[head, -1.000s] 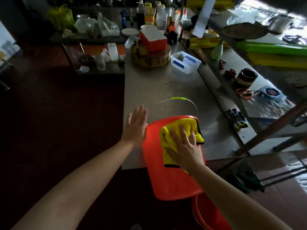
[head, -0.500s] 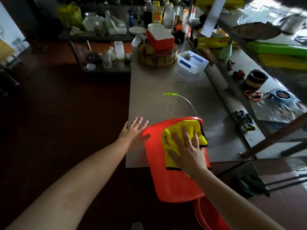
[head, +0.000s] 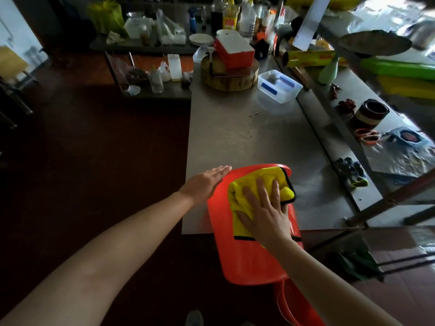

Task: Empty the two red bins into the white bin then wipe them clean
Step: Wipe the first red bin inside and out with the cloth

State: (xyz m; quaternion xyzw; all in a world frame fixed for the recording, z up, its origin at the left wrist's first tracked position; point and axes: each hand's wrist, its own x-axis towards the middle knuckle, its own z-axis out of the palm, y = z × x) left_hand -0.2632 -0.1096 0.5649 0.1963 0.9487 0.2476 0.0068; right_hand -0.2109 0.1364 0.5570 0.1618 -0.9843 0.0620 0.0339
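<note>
Second red bin (head: 289, 309): nearest, below worktop edge. Red bin (head: 249, 255): on its side, overhanging worktop (head: 247, 137) near edge; light, stiff, slick plastic, best steadied at rim. Right hand (head: 266, 212): flat, pressing soft yellow cloth (head: 259, 182) against it. Left hand (head: 207, 182): open, at bin's left side.

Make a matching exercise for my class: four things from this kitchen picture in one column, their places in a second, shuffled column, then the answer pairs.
Things
1. Cloth
2. Left hand
3. Clear tub
4. Gloves

Places
A. Far end of the table, beside the wooden block
B. Under the right hand, on the red bin
C. On the ledge right of the table
D. Flat against the red bin's left rim

Pairs: 1-B, 2-D, 3-A, 4-C
</note>
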